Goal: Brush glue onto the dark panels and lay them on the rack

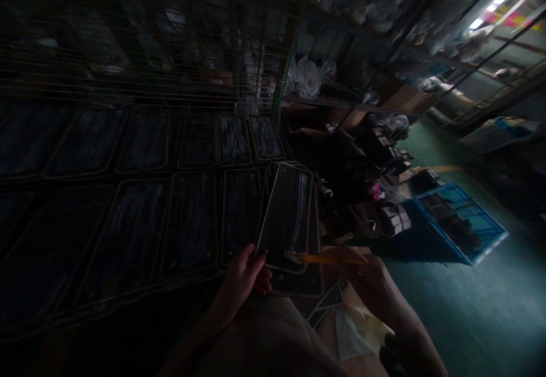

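Note:
My left hand (245,280) grips the lower left corner of a dark rectangular panel (284,212) with a pale edge, thumb on top. The panel lies tilted over other panels of the same kind. My right hand (362,272) is closed round the yellow handle of a brush (324,259). The brush head touches the panel near its lower end. Up the panel's right side runs a whitish wet-looking streak. To the left, several similar dark panels (194,223) lie in two rows, many with whitish streaks on them.
A green wire-mesh rack (284,75) stands behind the panels. At the right, a blue crate (486,240) holding dark pieces sits on the green floor (512,303). Dark stacked pieces (384,155) and a cardboard box (409,98) are nearby, with plastic bags (309,75) on shelving.

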The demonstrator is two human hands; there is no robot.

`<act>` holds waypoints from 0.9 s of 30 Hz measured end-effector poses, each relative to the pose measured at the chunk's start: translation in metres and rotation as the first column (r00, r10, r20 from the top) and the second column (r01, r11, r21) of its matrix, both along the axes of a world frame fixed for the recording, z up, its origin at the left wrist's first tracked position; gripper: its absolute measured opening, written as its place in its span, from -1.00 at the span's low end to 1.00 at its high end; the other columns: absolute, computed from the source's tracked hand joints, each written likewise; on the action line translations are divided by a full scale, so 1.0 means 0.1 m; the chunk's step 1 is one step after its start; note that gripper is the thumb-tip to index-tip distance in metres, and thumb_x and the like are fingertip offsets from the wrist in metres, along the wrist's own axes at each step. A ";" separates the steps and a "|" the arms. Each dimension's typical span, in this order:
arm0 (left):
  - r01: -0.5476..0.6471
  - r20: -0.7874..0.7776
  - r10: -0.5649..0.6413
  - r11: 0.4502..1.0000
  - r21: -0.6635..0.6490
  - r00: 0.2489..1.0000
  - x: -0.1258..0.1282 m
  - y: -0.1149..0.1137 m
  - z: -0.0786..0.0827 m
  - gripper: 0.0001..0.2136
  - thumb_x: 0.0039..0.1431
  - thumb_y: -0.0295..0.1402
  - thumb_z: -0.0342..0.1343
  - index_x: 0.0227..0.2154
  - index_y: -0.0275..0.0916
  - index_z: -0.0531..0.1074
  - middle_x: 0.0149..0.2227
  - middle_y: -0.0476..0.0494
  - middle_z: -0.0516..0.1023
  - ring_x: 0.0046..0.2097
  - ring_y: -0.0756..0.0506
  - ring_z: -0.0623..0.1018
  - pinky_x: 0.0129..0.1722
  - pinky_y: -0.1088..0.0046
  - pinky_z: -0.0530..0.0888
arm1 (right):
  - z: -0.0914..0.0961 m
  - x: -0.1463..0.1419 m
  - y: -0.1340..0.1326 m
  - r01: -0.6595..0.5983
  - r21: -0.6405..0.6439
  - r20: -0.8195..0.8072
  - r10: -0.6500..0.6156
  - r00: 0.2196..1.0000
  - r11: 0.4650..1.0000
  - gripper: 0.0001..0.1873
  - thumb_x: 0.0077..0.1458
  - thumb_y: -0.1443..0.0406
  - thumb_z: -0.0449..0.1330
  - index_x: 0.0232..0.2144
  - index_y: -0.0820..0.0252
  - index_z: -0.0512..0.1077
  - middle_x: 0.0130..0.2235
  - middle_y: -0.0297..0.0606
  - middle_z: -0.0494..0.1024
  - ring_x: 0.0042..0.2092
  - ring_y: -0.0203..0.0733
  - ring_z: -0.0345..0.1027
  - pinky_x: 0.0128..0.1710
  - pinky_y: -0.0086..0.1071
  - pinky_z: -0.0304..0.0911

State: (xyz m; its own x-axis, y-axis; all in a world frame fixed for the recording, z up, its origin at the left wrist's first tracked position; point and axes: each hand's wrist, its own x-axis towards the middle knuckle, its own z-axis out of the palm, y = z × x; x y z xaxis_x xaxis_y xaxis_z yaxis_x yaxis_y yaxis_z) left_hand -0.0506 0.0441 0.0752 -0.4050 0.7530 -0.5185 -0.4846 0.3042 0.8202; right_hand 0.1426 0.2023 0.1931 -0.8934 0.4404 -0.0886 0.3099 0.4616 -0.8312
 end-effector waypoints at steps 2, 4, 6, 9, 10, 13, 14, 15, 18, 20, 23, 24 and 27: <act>0.027 -0.039 -0.028 1.000 -0.013 0.999 -0.02 0.01 0.00 -0.60 0.03 0.03 0.10 -0.28 -0.18 0.19 -0.60 0.03 0.52 -0.65 -0.06 0.51 -0.70 0.52 0.40 | -0.07 -0.10 0.14 0.019 -0.117 -0.026 -0.022 0.999 0.993 -0.69 0.38 0.18 -0.04 -0.05 0.23 0.39 -0.38 -0.24 0.56 -0.36 -0.23 0.49 -0.31 -0.40 0.39; 0.061 -0.076 -0.064 0.997 -0.037 0.995 -0.05 0.01 0.02 -0.62 0.04 0.03 0.08 -0.33 -0.18 0.22 -0.60 0.01 0.52 -0.65 -0.06 0.50 -0.70 0.51 0.39 | -0.16 -0.24 0.31 0.056 -0.212 -0.056 -0.070 0.996 0.976 -0.67 0.37 0.14 -0.03 -0.11 0.27 0.39 -0.45 -0.25 0.55 -0.43 -0.22 0.49 -0.39 -0.41 0.41; 0.075 -0.108 -0.080 0.996 -0.049 0.991 -0.07 0.00 0.02 -0.64 0.05 0.02 0.10 -0.35 -0.18 0.26 -0.58 0.00 0.52 -0.64 -0.06 0.51 -0.68 0.51 0.38 | -0.26 -0.40 0.51 0.123 -0.228 -0.104 -0.150 0.983 0.966 -0.65 0.34 0.10 0.01 -0.15 0.28 0.39 -0.47 -0.25 0.55 -0.46 -0.22 0.48 -0.44 -0.42 0.41; 0.019 -0.166 -0.024 0.999 -0.032 0.986 -0.10 -0.01 0.01 -0.65 0.03 0.00 0.15 -0.32 -0.20 0.35 -0.54 -0.04 0.54 -0.57 -0.10 0.54 -0.62 0.47 0.41 | -0.37 -0.62 0.81 0.219 -0.113 -0.207 -0.238 0.949 0.969 -0.64 0.29 0.06 0.07 -0.15 0.25 0.40 -0.45 -0.27 0.55 -0.46 -0.21 0.49 -0.44 -0.41 0.44; -0.006 -0.186 0.001 1.000 -0.025 0.983 -0.11 -0.01 0.00 -0.64 0.01 0.00 0.17 -0.31 -0.20 0.38 -0.53 -0.06 0.55 -0.54 -0.12 0.55 -0.60 0.45 0.43 | -0.39 -0.68 0.89 0.246 -0.057 -0.245 -0.252 0.936 0.968 -0.63 0.29 0.05 0.07 -0.15 0.24 0.41 -0.45 -0.27 0.55 -0.44 -0.20 0.50 -0.42 -0.40 0.45; -0.043 -0.221 0.037 0.999 -0.023 0.975 -0.12 -0.02 -0.02 -0.63 -0.04 -0.01 0.22 -0.30 -0.20 0.44 -0.51 -0.09 0.55 -0.43 -0.19 0.58 -0.53 0.40 0.47 | -0.43 -0.83 1.08 0.314 0.139 -0.330 -0.255 0.909 0.939 -0.64 0.31 0.07 0.03 -0.10 0.22 0.41 -0.39 -0.24 0.56 -0.36 -0.15 0.52 -0.36 -0.36 0.46; -0.040 -0.223 0.033 0.999 -0.027 0.974 -0.12 -0.01 -0.02 -0.64 -0.04 -0.01 0.22 -0.31 -0.20 0.44 -0.50 -0.10 0.55 -0.41 -0.20 0.58 -0.51 0.39 0.47 | -0.45 -0.87 1.13 0.328 0.204 -0.346 -0.245 0.906 0.923 -0.65 0.33 0.08 0.01 -0.08 0.20 0.40 -0.36 -0.23 0.57 -0.32 -0.14 0.53 -0.33 -0.35 0.46; -0.034 -0.227 0.026 0.999 -0.031 0.974 -0.12 -0.01 -0.01 -0.64 -0.03 -0.02 0.21 -0.32 -0.20 0.45 -0.50 -0.10 0.55 -0.39 -0.20 0.59 -0.49 0.39 0.48 | -0.47 -0.91 1.17 0.335 0.263 -0.355 -0.232 0.906 0.905 -0.66 0.34 0.10 0.00 -0.05 0.19 0.39 -0.33 -0.23 0.57 -0.29 -0.13 0.53 -0.30 -0.35 0.45; -0.031 -0.261 0.023 0.999 -0.027 0.965 -0.13 0.00 0.01 -0.66 0.00 -0.04 0.20 -0.32 -0.22 0.46 -0.45 -0.12 0.56 -0.31 -0.20 0.59 -0.41 0.39 0.50 | -0.54 -1.02 1.24 0.315 0.396 -0.332 -0.185 0.925 0.863 -0.69 0.35 0.17 -0.03 -0.01 0.18 0.36 -0.29 -0.21 0.57 -0.23 -0.12 0.53 -0.23 -0.33 0.43; -0.058 -0.291 0.050 0.998 -0.021 0.955 -0.13 0.00 0.02 -0.67 -0.02 -0.06 0.22 -0.31 -0.22 0.47 -0.40 -0.14 0.59 -0.26 -0.21 0.60 -0.36 0.39 0.50 | -0.57 -1.04 1.20 0.246 0.454 -0.271 -0.131 0.954 0.856 -0.72 0.35 0.22 -0.03 -0.02 0.19 0.36 -0.27 -0.20 0.58 -0.23 -0.11 0.53 -0.23 -0.33 0.42; -0.077 -0.275 0.065 0.997 -0.030 0.959 -0.11 0.00 0.00 -0.65 -0.01 -0.05 0.20 -0.28 -0.22 0.44 -0.42 -0.14 0.59 -0.32 -0.19 0.60 -0.43 0.41 0.49 | -0.53 -0.94 0.96 0.122 0.482 -0.194 -0.030 0.981 0.868 -0.75 0.34 0.26 -0.02 -0.04 0.18 0.37 -0.21 -0.19 0.58 -0.23 -0.14 0.52 -0.27 -0.38 0.40; -0.062 -0.247 0.050 0.997 -0.040 0.968 -0.10 0.00 0.00 -0.64 0.01 -0.04 0.19 -0.28 -0.22 0.43 -0.45 -0.12 0.58 -0.38 -0.17 0.60 -0.48 0.42 0.48 | -0.48 -0.87 0.84 0.084 0.472 -0.174 0.000 0.985 0.878 -0.75 0.34 0.26 -0.02 -0.04 0.18 0.37 -0.19 -0.20 0.58 -0.24 -0.16 0.52 -0.28 -0.40 0.39; 0.027 -0.127 -0.034 0.998 -0.058 0.991 -0.09 0.02 0.01 -0.63 0.06 0.00 0.11 -0.28 -0.22 0.34 -0.56 -0.03 0.51 -0.59 -0.08 0.52 -0.63 0.48 0.39 | -0.26 -0.61 0.51 -0.033 0.381 -0.092 0.074 0.993 0.924 -0.75 0.36 0.25 -0.03 -0.04 0.17 0.38 -0.26 -0.24 0.57 -0.31 -0.24 0.51 -0.33 -0.46 0.37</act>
State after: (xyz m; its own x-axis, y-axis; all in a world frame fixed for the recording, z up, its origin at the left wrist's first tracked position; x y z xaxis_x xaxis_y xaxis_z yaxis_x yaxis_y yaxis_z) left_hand -0.0594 0.0458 0.0758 -0.4481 0.7370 -0.5060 -0.3667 0.3647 0.8559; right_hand 0.0813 0.2533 0.1673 -0.9119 0.3741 0.1686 0.1980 0.7611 -0.6177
